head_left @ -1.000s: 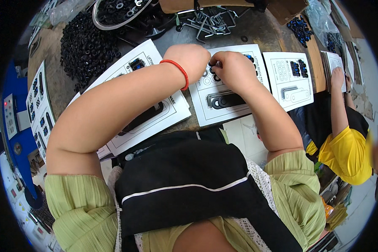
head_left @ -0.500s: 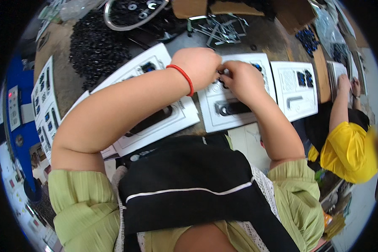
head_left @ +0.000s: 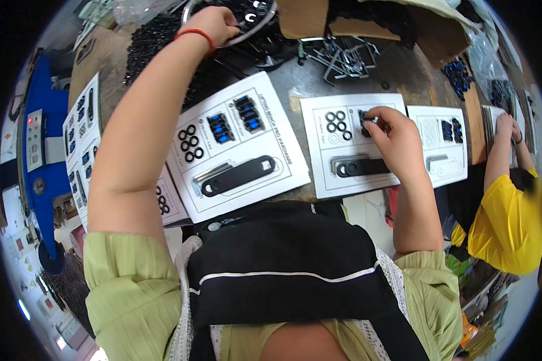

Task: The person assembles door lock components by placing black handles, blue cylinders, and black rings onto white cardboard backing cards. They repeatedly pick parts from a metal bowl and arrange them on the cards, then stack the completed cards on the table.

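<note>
My left hand (head_left: 214,24) reaches over the rim of a round metal-rimmed bowl (head_left: 270,21) of black rings. Its fingers curl down into the bowl, and whatever they grip is hidden. My right hand (head_left: 394,135) is over a white printed card (head_left: 319,180), thumb and fingers drawn together at a black-and-blue part (head_left: 364,123); I cannot make out what is between the fingertips. Several black rings (head_left: 337,123) lie on that card, above a long black flat bar (head_left: 361,167). A larger card (head_left: 253,192) at its left bears black rings (head_left: 191,144), black-and-blue parts (head_left: 247,114) and another black bar (head_left: 238,175).
Metal hex keys (head_left: 343,60) lie in a pile at the back beside a cardboard box (head_left: 430,36). Black-and-blue parts (head_left: 456,78) are heaped farther right. Another card (head_left: 445,165) adjoins mine. A co-worker in yellow (head_left: 506,222) handles stacked cards on the right.
My left hand has left the middle card and moved up and left to the bowl. My right hand has shifted right on that card, uncovering its black rings. The view has shifted slightly.
</note>
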Demonstrator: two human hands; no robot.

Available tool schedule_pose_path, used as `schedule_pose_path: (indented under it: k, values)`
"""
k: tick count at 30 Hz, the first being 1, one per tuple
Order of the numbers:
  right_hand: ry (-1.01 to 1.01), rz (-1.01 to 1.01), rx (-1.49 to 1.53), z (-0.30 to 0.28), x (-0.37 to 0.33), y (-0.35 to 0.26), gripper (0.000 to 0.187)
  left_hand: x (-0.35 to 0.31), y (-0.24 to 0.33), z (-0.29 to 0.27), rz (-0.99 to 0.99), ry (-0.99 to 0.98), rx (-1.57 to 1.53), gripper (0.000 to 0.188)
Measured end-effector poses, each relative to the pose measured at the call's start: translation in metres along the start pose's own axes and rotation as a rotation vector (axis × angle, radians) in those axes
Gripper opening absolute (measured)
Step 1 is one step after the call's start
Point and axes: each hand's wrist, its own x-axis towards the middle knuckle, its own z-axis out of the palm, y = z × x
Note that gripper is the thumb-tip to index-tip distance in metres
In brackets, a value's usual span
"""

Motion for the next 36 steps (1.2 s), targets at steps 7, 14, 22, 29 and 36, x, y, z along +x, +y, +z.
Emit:
schedule_pose_path:
  k: [7, 14, 22, 29, 36]
  values:
    - [-0.025, 0.024, -0.056, 0.002, -0.012, 0.004, 0.017, -0.055, 0.075, -0.043, -0.132, 0.095, -0.386, 0.03]
    - [-0.081, -0.079, -0.236, 0.025, -0.007, -0.002, 0.013, -0.133, 0.198, 0.019, 0.402, -0.437, 0.056, 0.016]
    - [-0.114, -0.056, -0.335, 0.026, -0.011, -0.001, 0.013, -0.136, 0.207, 0.051, 0.484, -0.437, 0.198, 0.016]
    - [-0.175, -0.023, -0.333, 0.026, -0.012, -0.006, 0.016, -0.136, 0.208, 0.047, 0.438, -0.462, 0.252, 0.017]
    - [-0.126, -0.058, -0.311, 0.032, -0.012, -0.002, 0.012, -0.137, 0.208, 0.049, 0.426, -0.443, 0.229, 0.019]
